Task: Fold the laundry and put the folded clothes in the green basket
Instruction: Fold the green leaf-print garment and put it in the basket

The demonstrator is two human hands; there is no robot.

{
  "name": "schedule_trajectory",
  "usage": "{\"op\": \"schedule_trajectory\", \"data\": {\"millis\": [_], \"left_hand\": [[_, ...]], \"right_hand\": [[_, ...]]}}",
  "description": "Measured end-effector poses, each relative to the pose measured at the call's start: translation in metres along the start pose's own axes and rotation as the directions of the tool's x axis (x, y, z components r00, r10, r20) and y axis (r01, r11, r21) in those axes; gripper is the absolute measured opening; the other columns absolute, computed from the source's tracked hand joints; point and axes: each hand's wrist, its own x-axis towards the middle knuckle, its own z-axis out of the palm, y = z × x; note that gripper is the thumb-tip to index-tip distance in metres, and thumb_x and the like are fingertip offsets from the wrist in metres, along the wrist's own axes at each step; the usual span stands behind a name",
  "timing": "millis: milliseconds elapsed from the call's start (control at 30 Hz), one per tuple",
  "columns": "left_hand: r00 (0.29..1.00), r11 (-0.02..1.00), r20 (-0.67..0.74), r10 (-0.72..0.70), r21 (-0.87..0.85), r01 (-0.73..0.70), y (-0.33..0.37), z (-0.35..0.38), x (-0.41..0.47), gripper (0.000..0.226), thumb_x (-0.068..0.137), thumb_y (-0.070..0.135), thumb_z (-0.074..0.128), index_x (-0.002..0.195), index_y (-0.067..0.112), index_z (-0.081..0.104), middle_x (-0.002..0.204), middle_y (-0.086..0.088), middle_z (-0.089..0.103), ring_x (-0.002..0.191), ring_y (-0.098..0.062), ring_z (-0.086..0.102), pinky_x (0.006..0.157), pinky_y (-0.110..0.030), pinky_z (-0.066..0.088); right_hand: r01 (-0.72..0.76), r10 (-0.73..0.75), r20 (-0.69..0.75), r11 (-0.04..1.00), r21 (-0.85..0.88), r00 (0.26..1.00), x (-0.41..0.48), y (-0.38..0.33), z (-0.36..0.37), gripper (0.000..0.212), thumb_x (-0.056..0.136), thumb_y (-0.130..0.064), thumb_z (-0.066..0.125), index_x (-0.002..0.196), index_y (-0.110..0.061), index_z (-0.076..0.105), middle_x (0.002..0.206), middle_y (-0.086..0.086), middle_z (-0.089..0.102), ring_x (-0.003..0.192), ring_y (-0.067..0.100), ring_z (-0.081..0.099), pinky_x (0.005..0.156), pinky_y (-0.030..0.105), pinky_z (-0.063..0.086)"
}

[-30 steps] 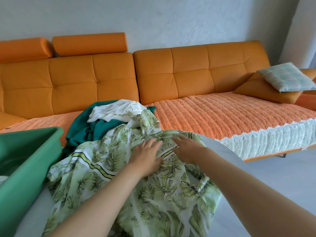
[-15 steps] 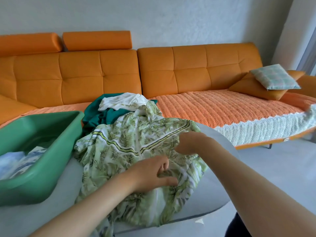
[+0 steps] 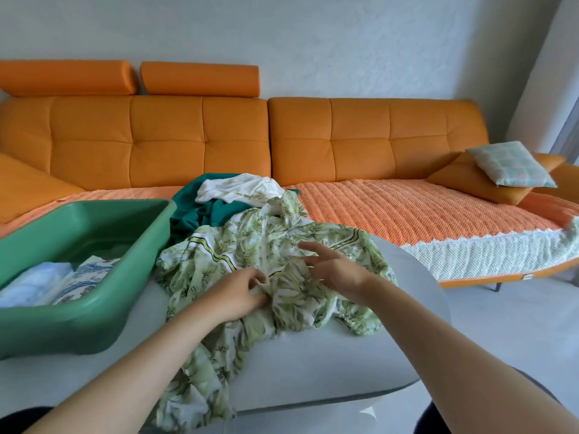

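Two folded pieces already in basket, left of frame. Leaf-print garment at centre on table, crumpled, not yet folded. Left hand pinches its fabric; right hand hovers just above, fingers spread, holding nothing. Teal cloth and white cloth wait behind, upper centre. Task seems about half done.

Thin, limp leaf-print cloth under the fingers, smooth matt plastic basket left, smooth white desk, leather-look sofa behind.
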Motion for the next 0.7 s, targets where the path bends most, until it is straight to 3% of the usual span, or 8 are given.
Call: {"op": "schedule_trajectory", "data": {"millis": [100,233,300,400,467,600,633,700], "left_hand": [[0.979,0.950,-0.195,0.057,0.313,0.007,-0.013,-0.007,0.005,0.051,0.089,0.023,0.071,0.135,0.027,0.050,0.133,0.006,0.050,0.122,-0.015,0.049,0.096,-0.028,0.047],[0.919,0.953,-0.255,0.302,0.120,-0.280,0.016,-0.009,-0.004,0.018,0.094,0.006,0.055,0.100,0.023,0.058,0.106,0.013,0.053,0.101,-0.004,0.053,0.098,-0.029,0.050],[0.947,0.948,-0.036,0.318,0.044,-0.316,0.033,-0.008,-0.011,0.013,0.095,0.035,0.060,0.104,0.026,0.056,0.109,0.012,0.054,0.100,-0.006,0.055,0.095,-0.036,0.052],[0.947,0.878,0.288,0.142,0.405,-0.255,0.029,0.000,-0.013,0.106,0.064,0.085,0.062,0.150,0.031,0.030,0.154,0.006,0.031,0.135,-0.020,0.042,0.106,-0.046,0.045],[0.954,0.848,0.281,0.102,0.477,-0.231,0.016,0.003,-0.011,0.109,0.072,0.069,0.072,0.157,0.033,0.015,0.163,0.002,0.016,0.137,-0.025,0.040,0.102,-0.042,0.048],[0.983,0.971,0.175,0.058,0.220,-0.097,0.003,-0.008,-0.002,0.084,0.089,0.013,0.064,0.154,0.038,0.018,0.157,-0.001,0.023,0.079,-0.008,0.059,0.054,-0.019,0.044],[0.987,0.977,0.148,0.055,0.197,-0.084,0.002,-0.012,-0.002,0.081,0.088,0.012,0.064,0.152,0.037,0.021,0.153,-0.002,0.027,0.080,-0.008,0.060,0.057,-0.020,0.046],[0.993,0.975,0.104,0.061,0.204,-0.081,0.002,-0.017,-0.005,0.068,0.086,0.018,0.068,0.143,0.029,0.033,0.141,0.000,0.038,0.098,-0.012,0.058,0.075,-0.026,0.051]], "right_hand": [[0.063,-0.083,-0.057,0.951,-0.302,0.995,0.004,0.003,0.006,0.058,0.081,0.005,0.056,0.130,-0.020,0.041,0.131,0.005,0.052,0.121,0.024,0.056,0.096,0.040,0.055],[0.029,-0.191,-0.093,0.554,-0.832,0.977,0.018,0.011,0.008,0.030,0.079,-0.011,0.070,0.098,-0.025,0.051,0.113,-0.002,0.048,0.103,0.020,0.056,0.086,0.034,0.056],[-0.015,-0.193,-0.127,0.498,-0.867,0.973,0.024,0.014,0.010,0.011,0.086,-0.020,0.068,0.090,-0.025,0.060,0.109,-0.006,0.051,0.099,0.017,0.057,0.086,0.031,0.055],[-0.059,-0.163,-0.148,0.454,-0.889,0.975,0.030,0.017,0.012,0.019,0.095,-0.030,0.058,0.108,-0.027,0.072,0.118,-0.006,0.056,0.105,0.018,0.058,0.092,0.038,0.054],[-0.022,-0.160,-0.097,0.415,-0.910,0.982,0.028,0.016,0.012,0.030,0.096,-0.033,0.050,0.119,-0.031,0.070,0.133,-0.003,0.052,0.122,0.021,0.051,0.104,0.045,0.045],[0.094,-0.058,0.078,0.382,-0.919,0.995,0.018,0.012,0.013,0.067,0.075,-0.074,0.062,0.132,-0.040,0.059,0.160,-0.008,0.026,0.147,0.021,0.019,0.118,0.061,0.021],[0.090,-0.018,0.090,0.375,-0.922,0.996,0.015,0.012,0.016,0.074,0.069,-0.076,0.066,0.133,-0.039,0.058,0.162,-0.009,0.022,0.149,0.021,0.016,0.119,0.060,0.020],[0.104,-0.059,0.089,0.352,-0.930,0.994,0.011,0.011,0.021,0.054,0.078,-0.059,0.073,0.125,-0.032,0.066,0.158,-0.003,0.031,0.146,0.022,0.025,0.119,0.051,0.027]]}}
